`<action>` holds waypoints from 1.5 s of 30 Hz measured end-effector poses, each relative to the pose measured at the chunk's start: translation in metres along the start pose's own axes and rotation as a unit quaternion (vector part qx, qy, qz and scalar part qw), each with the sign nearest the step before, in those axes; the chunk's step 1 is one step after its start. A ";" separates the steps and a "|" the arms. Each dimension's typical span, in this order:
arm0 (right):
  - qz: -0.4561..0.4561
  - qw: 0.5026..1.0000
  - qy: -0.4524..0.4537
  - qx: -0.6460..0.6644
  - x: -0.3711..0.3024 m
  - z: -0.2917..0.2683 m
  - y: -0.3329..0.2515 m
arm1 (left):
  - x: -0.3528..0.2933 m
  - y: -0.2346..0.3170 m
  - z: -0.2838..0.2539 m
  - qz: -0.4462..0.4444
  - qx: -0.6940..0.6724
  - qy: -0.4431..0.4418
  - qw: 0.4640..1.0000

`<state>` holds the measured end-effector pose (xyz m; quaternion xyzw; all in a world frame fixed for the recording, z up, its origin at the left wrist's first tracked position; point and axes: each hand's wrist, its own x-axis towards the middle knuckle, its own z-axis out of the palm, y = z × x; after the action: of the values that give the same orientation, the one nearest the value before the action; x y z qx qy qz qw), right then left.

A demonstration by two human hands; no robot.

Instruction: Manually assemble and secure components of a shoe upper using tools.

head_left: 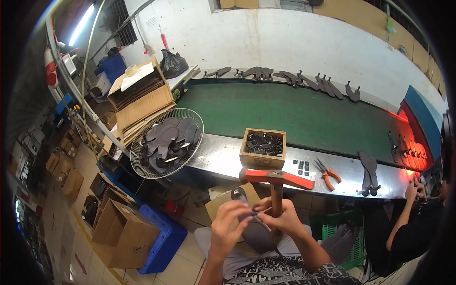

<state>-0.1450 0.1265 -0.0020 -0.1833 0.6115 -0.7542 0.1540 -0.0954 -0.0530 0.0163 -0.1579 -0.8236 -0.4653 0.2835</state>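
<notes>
In front of my lap, both hands meet at a small black piece (254, 213). My left hand (229, 227) pinches at its left side, fingers slightly blurred. My right hand (284, 217) grips the piece between thumb and fingertips. A hammer (277, 197) with a red head and wooden handle stands upright at my right hand; whether the palm also grips it is hidden. Below my fingers lies a dark grey flat piece (259, 237) with a rounded end. Just beyond my left hand is a dark rounded metal tip (238, 194).
A wooden box (262, 160) of small black parts, several loose black squares (301, 167) and orange-handled pliers (327, 175) lie on the metal ledge. A wire basket (199, 137) of grey pieces stands left. Beyond runs a green conveyor belt (285, 116). Another person's hand (412, 191) is at right.
</notes>
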 end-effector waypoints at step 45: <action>-0.153 0.883 -0.137 -0.422 0.076 -0.009 0.039 | -0.029 -0.140 0.035 -0.190 -0.028 0.020 0.981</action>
<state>-0.2162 0.0911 -0.0350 -0.4237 0.8089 -0.4067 0.0268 -0.1566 -0.0949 -0.1107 0.0034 -0.8194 -0.5366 0.2017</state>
